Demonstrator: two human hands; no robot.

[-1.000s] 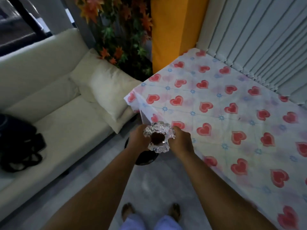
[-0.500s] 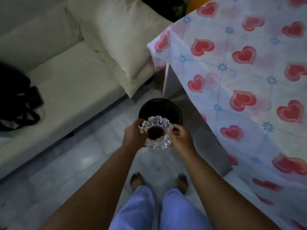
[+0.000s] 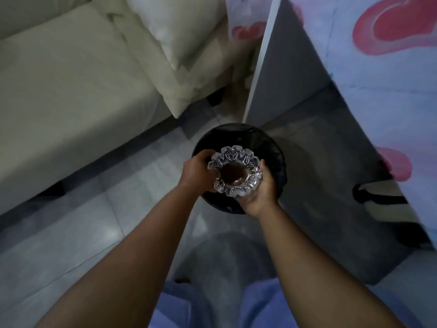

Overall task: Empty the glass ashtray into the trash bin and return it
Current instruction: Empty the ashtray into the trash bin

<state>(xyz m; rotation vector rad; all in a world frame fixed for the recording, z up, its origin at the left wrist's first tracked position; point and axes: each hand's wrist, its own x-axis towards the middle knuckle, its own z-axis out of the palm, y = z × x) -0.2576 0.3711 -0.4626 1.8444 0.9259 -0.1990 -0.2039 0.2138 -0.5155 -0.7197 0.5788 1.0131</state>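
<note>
A cut-glass ashtray point(image 3: 236, 159) with a scalloped rim and dark brown contents in its bowl is held upright between both hands. My left hand point(image 3: 195, 172) grips its left side and my right hand point(image 3: 262, 192) cups it from below on the right. Directly under the ashtray stands a round black trash bin point(image 3: 238, 134) on the pale tiled floor; my hands and the ashtray cover much of its opening.
A cream sofa point(image 3: 71, 91) with a cushion point(image 3: 179, 43) fills the left. A table with a heart-print cloth point(image 3: 383, 67) hangs over the right, its white leg point(image 3: 260, 62) just behind the bin. My knees in blue trousers point(image 3: 212, 301) are at the bottom.
The view has dropped lower and closer. The ashtray, held by both hands, has moved from beside the table edge to right over the trash bin's opening.
</note>
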